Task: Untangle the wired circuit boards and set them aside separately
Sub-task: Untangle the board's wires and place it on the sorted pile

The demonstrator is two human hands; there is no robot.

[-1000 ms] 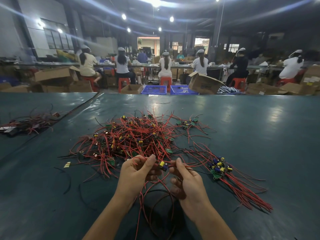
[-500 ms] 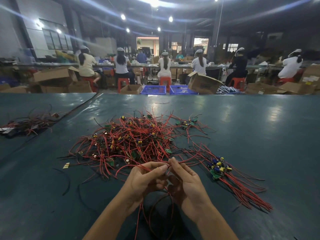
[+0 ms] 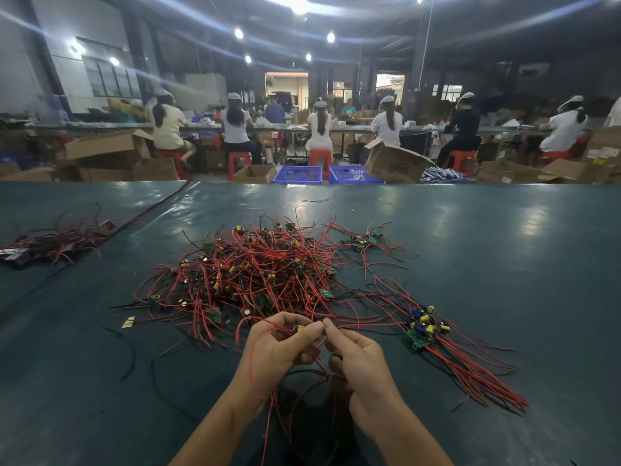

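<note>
The left hand [image 3: 279, 344] pinches one small circuit board [image 3: 299, 328] just before the tangled pile [image 3: 255, 270], while the right hand's [image 3: 356, 358] fingers [image 3: 331, 326] pinch its red wire [image 3: 363, 326] trailing rightward toward the sorted bundle [image 3: 423, 326] on the desk [image 3: 504, 257].

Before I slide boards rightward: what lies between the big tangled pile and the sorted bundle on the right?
Head view: no boards, only loose red wires crossing the table between tangled pile and sorted bundle.

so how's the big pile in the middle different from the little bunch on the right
The big pile is a tangled heap, red wires crossing every way; the small bunch lies sorted, boards together and wires trailing one way. The pile holds far more boards. Both are green boards with red wires on the table.
</note>
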